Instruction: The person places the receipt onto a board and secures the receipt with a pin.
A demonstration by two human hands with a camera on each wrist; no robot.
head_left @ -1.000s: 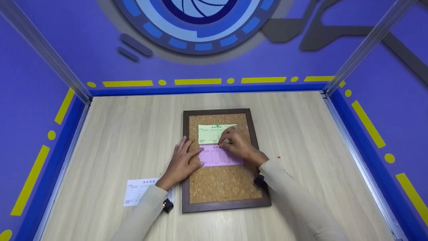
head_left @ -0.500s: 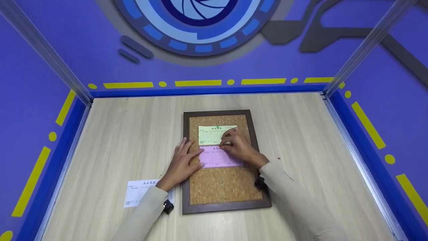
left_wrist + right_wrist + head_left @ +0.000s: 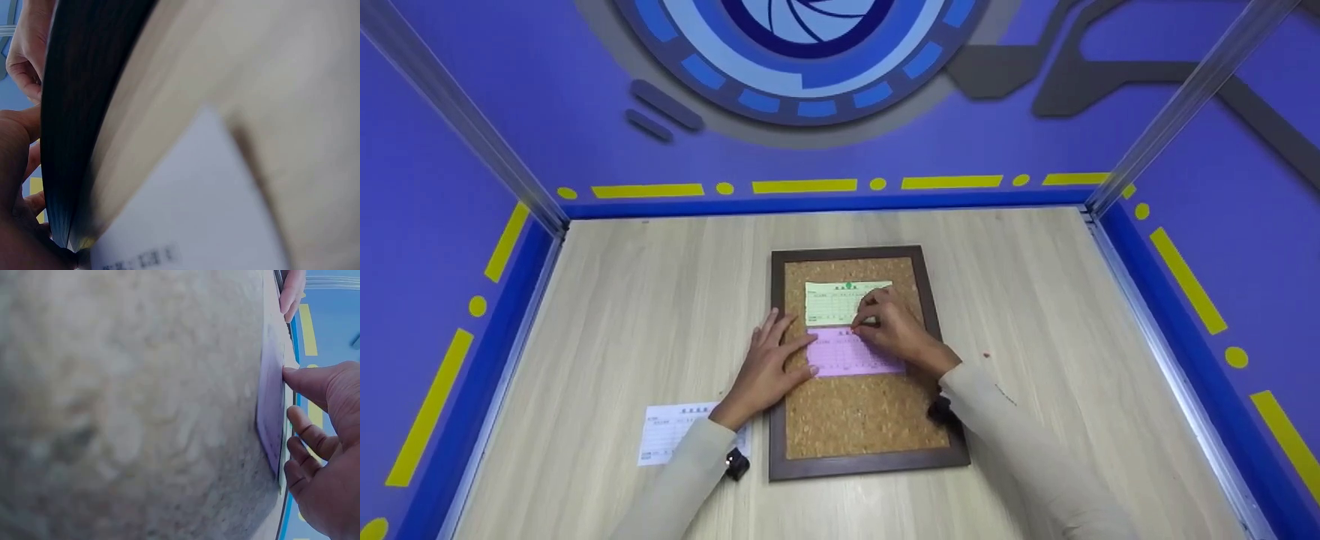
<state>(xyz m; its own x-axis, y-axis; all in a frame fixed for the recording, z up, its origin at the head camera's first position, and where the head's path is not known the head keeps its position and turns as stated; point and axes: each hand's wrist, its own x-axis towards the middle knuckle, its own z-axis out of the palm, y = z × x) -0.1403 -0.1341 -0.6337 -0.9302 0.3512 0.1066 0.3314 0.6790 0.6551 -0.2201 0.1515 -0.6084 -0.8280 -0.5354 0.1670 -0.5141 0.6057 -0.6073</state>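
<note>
A cork board [image 3: 870, 420] in a dark wooden frame lies on the table. A green slip [image 3: 829, 304] with printed lines is on its upper part, a green push pin [image 3: 848, 285] at its top edge. Just below lies a pink slip [image 3: 847, 356]. My right hand [image 3: 894, 326] pinches a small red push pin [image 3: 853, 330] at the pink slip's top edge; the fingers mostly hide it. My left hand [image 3: 765, 367] rests across the left frame edge, thumb and index fingertips on the pink slip's left side. In the right wrist view, the thumb meets the purple-looking slip [image 3: 271, 394].
A white printed slip [image 3: 667, 435] lies left of the board, partly under the left forearm. A tiny red piece [image 3: 986, 355] lies on the table [image 3: 1035, 300] right of the board. Blue-purple panels [image 3: 840, 161] enclose the table's back and sides.
Both hands stay in nearly the same place, the right fingers still at the pink slip's top edge. The whole head view has shifted very slightly.
</note>
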